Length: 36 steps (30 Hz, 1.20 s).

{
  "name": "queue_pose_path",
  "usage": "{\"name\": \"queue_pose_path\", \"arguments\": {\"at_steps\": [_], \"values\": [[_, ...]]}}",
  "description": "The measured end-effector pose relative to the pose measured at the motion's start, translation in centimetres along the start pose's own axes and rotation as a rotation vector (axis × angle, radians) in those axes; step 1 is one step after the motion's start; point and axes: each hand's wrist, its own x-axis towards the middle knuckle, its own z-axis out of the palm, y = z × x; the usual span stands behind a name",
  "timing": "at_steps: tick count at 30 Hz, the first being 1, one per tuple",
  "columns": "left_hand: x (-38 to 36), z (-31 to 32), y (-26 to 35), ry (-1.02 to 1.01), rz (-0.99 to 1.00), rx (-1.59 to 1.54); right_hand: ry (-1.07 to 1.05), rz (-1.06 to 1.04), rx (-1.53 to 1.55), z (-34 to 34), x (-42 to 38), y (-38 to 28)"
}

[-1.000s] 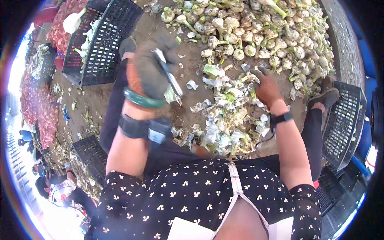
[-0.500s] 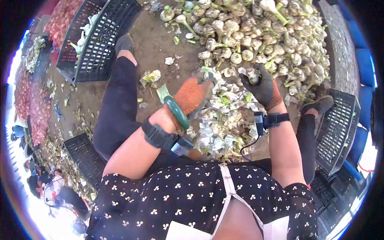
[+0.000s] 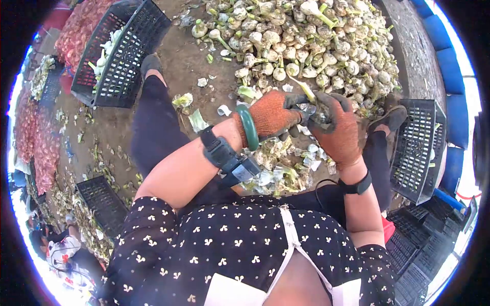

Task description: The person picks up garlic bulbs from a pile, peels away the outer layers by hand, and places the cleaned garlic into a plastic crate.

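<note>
A garlic bulb [image 3: 309, 109] with a pale stalk [image 3: 308, 92] slanting up and left is between my hands, above the scattered peels. My right hand [image 3: 337, 127], in an orange glove with dark palm and fingers, is wrapped around it from the right. From the left, the fingers of my left hand [image 3: 270, 115] are closed against the same bulb, partly covering it. A green bangle [image 3: 247, 127] circles the left wrist. Loose garlic skins [image 3: 278, 171] lie on the ground below both hands. Just beyond them spreads a big heap of garlic bulbs [image 3: 301, 43].
A black crate [image 3: 130, 56] holding some garlic stands at upper left, another crate [image 3: 416, 148] at right. Red mesh sacks [image 3: 81, 33] line the far left. A flat black crate [image 3: 102, 199] lies lower left; another person [image 3: 69, 255] is behind it.
My left hand has moved right to meet my right hand at the bulb. The hands were apart before, with a bulb in the right one. The view has shifted slightly.
</note>
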Motion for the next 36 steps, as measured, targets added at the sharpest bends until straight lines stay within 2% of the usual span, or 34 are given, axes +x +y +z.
{"name": "queue_pose_path", "arguments": {"at_steps": [2,7,10,11,12,13,14,15,18,19,20,22,24,26,28,30,32,34,36], "values": [[0.6,0.5,-0.9,0.004,-0.137,-0.055,0.005,-0.026,-0.009,0.4,0.1,-0.6],[0.7,1.2,-1.5,0.088,-0.234,-0.174,-0.009,-0.018,-0.16,1.7,-0.1,-0.4],[0.9,0.9,-2.4,0.016,0.06,0.417,0.033,-0.104,-0.238,2.4,-0.3,-0.2],[1.3,1.1,-2.3,0.091,-0.238,-0.067,0.012,-0.09,-0.276,2.5,-0.3,-0.3],[1.5,0.7,-2.6,0.091,-0.242,-0.066,-0.008,-0.077,-0.314,2.6,-0.3,-0.4],[1.5,0.3,-3.0,0.046,-0.126,0.07,-0.011,-0.075,-0.309,2.5,-0.2,-0.4],[1.5,-0.1,-3.3,0.003,-0.005,0.207,-0.007,0.053,-0.066,2.3,0.0,-0.1],[1.2,-0.3,-1.8,0.024,-0.22,-0.144,-0.003,0.181,0.175,2.1,0.2,0.1],[0.8,-0.8,-1.0,0.04,-0.161,0.003,-0.028,0.243,0.228,1.3,0.3,0.5],[0.7,-0.7,-1.2,0.133,-0.092,-0.086,-0.039,0.276,0.256,1.0,0.3,0.6],[1.1,-0.6,-2.0,0.129,-0.095,-0.083,-0.036,0.281,0.258,1.0,0.4,0.2],[2.0,0.1,-2.9,0.302,0.113,-0.014,-0.028,0.152,0.165,1.3,0.5,-0.9],[2.0,0.4,-3.2,0.359,0.101,-0.026,-0.027,0.096,0.108,1.5,0.5,-1.0],[1.9,-0.4,-3.0,0.246,-0.046,-0.128,-0.081,0.177,0.254,1.1,0.7,-0.9],[1.5,-0.6,-1.9,0.22,-0.068,-0.158,-0.136,0.21,0.375,0.9,0.8,-0.2],[1.2,-0.8,-1.7,0.153,-0.124,-0.219,-0.196,0.337,0.831,1.1,0.6,0.6],[1.0,-0.7,-1.7,0.106,-0.121,-0.306,-0.234,0.285,0.812,0.4,0.7,0.6],[0.7,-0.7,-1.7,0.062,-0.115,-0.397,-0.264,0.569,1.19,-0.4,0.6,-0.1],[0.6,-0.9,-1.8,-0.016,-0.116,-0.373,-0.259,0.549,1.227,0.2,0.3,0.7]]}}
